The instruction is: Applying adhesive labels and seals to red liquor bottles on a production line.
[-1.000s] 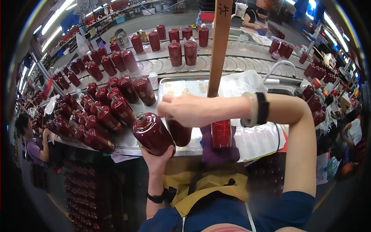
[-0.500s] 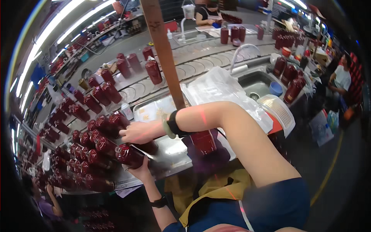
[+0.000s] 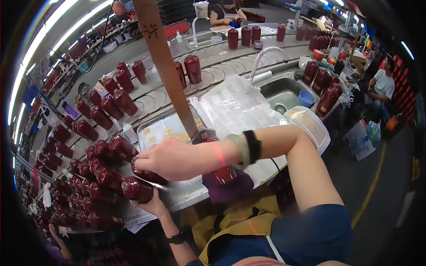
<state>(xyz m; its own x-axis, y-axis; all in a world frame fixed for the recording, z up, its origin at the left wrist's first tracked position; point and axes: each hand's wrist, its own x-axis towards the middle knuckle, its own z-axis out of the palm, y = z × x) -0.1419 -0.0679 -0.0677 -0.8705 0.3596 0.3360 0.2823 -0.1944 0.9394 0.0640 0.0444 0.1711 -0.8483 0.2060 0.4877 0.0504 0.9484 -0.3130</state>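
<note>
Dressed in blue, with a mustard apron (image 3: 230,226) nearest the body. Holding a tilted red bottle (image 3: 136,190) in the left hand (image 3: 153,205), with fingers wrapped around its lower end, neck aimed left, just above the near edge of a metal counter (image 3: 191,195). Reaching leftward with the right hand (image 3: 171,159), fingers bent and narrow over the upper end of a second bottle (image 3: 148,176), right beside the first; hard to tell whether gripping it or only touching. Partly hidden beneath the right forearm, another bottle (image 3: 223,176) on purple cloth (image 3: 230,190). To the left, crowded together on the counter, many more red bottles (image 3: 106,175). Farther back, gold pieces (image 3: 173,134) in a pale tray (image 3: 143,133), next to a wooden post (image 3: 166,71) and white plastic sheeting (image 3: 239,99). Beyond to the right, a blue bowl (image 3: 306,98) in a metal sink (image 3: 286,92). Farther off, a conveyor (image 3: 215,72) bearing bottles, then a seated co-worker (image 3: 224,15).
</note>
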